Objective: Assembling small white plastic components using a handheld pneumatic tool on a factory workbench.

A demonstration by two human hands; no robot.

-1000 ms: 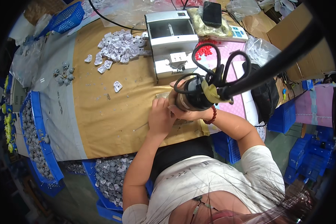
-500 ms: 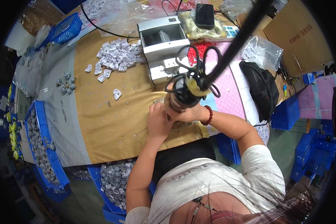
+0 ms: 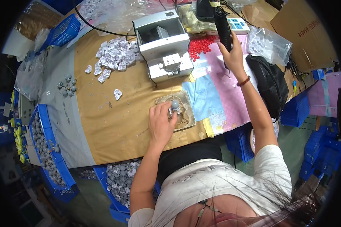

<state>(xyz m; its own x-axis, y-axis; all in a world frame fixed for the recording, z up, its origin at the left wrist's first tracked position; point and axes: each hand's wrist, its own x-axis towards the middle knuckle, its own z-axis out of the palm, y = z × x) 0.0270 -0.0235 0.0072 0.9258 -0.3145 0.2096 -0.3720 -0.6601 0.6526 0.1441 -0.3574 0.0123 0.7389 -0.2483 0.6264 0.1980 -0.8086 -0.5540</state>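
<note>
My left hand (image 3: 161, 123) pinches a small part with a grey ball-shaped top (image 3: 174, 104) and a white base. This part sits at a tan, hollowed block (image 3: 188, 112) on the brown table cover. My right hand (image 3: 233, 56), farther back and to the right, is closed around a black electric screwdriver (image 3: 222, 28). The screwdriver's thin bit points down over the pink sheet, apart from the block. Behind the block stands a silver and white machine (image 3: 164, 49) with an open hopper. My left fingers partly hide the held part.
White plastic pieces (image 3: 117, 53) lie heaped left of the machine, red bits (image 3: 201, 46) to its right. A black pouch (image 3: 265, 87) borders the right side. Blue bins (image 3: 60, 155) of grey parts stand at the left and below. A cable (image 3: 91, 24) crosses the back.
My right hand and the screwdriver have moved from above the block to the back right. The block and the grey-topped part now show. My left hand stays beside the block.
</note>
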